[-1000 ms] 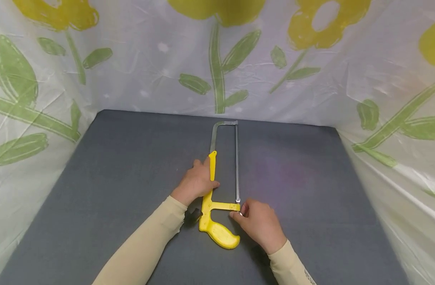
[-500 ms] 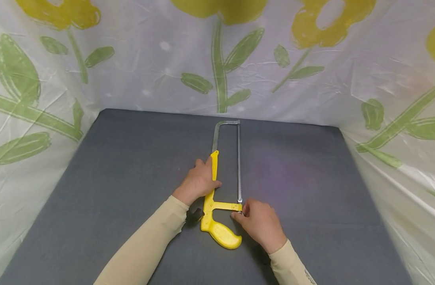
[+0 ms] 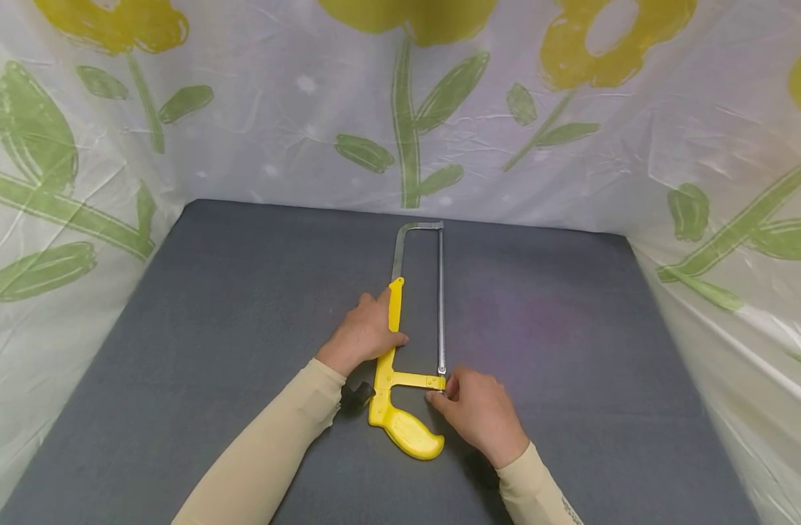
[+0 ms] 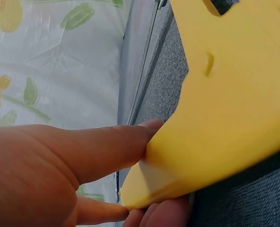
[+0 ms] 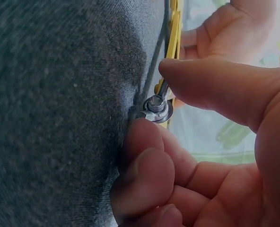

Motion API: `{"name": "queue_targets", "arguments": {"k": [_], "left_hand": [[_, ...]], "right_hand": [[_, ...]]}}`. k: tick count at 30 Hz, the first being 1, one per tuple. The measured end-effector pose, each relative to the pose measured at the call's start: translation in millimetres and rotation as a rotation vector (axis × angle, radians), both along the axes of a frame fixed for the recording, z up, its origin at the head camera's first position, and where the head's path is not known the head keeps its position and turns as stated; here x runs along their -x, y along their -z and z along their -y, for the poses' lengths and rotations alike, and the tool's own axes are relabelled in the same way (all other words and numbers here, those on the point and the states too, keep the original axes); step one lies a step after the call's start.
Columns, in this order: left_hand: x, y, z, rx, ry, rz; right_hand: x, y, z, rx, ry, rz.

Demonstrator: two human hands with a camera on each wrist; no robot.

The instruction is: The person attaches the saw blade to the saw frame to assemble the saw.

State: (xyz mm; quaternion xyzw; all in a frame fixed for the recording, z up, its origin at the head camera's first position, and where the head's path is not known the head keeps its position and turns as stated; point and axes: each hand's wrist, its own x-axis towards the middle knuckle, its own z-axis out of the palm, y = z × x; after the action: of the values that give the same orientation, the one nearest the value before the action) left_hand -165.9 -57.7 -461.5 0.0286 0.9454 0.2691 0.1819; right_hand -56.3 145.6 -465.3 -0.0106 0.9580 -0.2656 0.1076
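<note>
A hacksaw [image 3: 400, 426] with a yellow plastic handle and frame and a steel blade [image 3: 441, 306] lies flat on the grey table [image 3: 210, 292]. My left hand [image 3: 364, 332] grips the yellow upper bar of the saw [image 4: 225, 118], thumb and fingers around it. My right hand [image 3: 469, 408] pinches the small metal nut [image 5: 156, 108] at the handle end of the blade, between thumb and fingertips [image 5: 144, 137]. Both arms wear beige sleeves.
A white plastic sheet [image 3: 276, 124] printed with yellow flowers and green leaves walls the table at the back and on both sides. A small dark object [image 3: 356, 394] lies by my left wrist, beside the saw handle.
</note>
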Motion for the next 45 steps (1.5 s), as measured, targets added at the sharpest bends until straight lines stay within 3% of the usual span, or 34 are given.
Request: {"name": "queue_targets", "arguments": {"k": [18,45], "left_hand": [[-1.5,-0.9,0.4,-0.01,0.006,-0.034],[0.5,0.2,0.0,0.003,-0.01,0.002]], "right_hand": [[2.3,-0.3,-2.7,0.033,0.01,0.017],[2.6,-1.2,-2.8,0.07,0.005,0.048]]}}
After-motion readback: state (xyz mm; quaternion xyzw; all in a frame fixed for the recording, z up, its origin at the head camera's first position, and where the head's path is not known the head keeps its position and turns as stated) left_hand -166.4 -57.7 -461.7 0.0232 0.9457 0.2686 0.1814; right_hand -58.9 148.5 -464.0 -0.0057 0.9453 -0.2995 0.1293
